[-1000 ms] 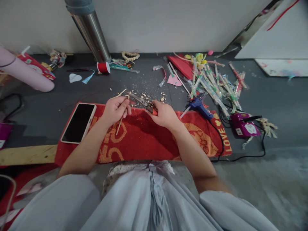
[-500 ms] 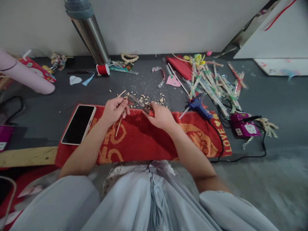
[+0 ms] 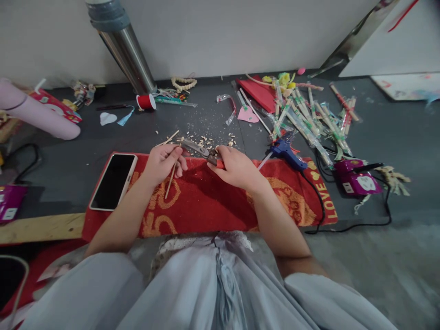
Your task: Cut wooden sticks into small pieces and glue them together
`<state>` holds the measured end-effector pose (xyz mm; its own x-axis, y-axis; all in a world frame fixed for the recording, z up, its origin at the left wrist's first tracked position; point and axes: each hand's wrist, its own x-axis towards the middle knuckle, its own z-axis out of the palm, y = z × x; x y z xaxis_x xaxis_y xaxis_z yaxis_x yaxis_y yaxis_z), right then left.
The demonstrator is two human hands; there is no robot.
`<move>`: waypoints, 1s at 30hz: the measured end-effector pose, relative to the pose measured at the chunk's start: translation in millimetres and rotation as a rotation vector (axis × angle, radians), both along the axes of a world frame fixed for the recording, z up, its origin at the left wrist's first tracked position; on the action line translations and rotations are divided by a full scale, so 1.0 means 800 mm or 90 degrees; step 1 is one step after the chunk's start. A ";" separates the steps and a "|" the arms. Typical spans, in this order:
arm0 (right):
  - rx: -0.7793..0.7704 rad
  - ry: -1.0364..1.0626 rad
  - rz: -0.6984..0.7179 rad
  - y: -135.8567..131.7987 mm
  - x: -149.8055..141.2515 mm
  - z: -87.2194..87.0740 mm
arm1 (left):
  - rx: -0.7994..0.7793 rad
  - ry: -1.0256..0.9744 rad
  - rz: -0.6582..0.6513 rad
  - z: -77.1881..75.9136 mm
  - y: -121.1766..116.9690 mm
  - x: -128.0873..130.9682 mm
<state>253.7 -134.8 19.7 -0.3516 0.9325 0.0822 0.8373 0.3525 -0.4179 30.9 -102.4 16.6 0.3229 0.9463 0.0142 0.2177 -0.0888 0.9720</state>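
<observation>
My left hand (image 3: 165,161) pinches a thin wooden stick (image 3: 170,182) between thumb and fingers, its lower end pointing down over the red towel (image 3: 206,201). In my right hand (image 3: 237,167) are pliers (image 3: 197,147) with red and dark handles and grey metal jaws. The jaws reach left to the fingertips of my left hand, by the stick's upper end; whether they grip it I cannot tell. Small cut wood bits (image 3: 206,140) lie scattered just beyond both hands. Another thin stick (image 3: 168,138) shows behind the left hand.
A phone (image 3: 113,182) lies on the towel's left end. To the right are a blue glue gun (image 3: 288,153) with a black cord, a heap of wrapped sticks (image 3: 305,114) and a purple box (image 3: 357,178). A steel flask (image 3: 129,55) and red thread spool (image 3: 146,101) stand behind.
My hands keep nearly the same pose, stick and pliers still held. The view has shifted slightly, and the pliers' jaws sit a little lower by the left fingertips.
</observation>
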 end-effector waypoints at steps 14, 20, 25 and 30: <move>-0.030 -0.010 -0.029 0.005 -0.004 -0.002 | -0.069 -0.078 -0.037 0.002 0.003 0.002; -0.030 -0.023 -0.061 0.004 -0.013 -0.006 | -0.050 -0.084 -0.018 -0.002 0.005 0.000; -0.045 -0.047 -0.071 0.001 -0.017 -0.002 | -0.040 -0.079 -0.017 -0.002 0.006 0.001; -0.048 -0.047 -0.077 0.003 -0.018 -0.007 | -0.036 -0.052 -0.003 -0.003 0.007 0.002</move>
<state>239.5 -132.5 14.5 -0.2390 0.9710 -0.0113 0.9011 0.2174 -0.3751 32.9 -96.5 14.0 0.3273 0.9448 -0.0135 0.1379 -0.0337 0.9899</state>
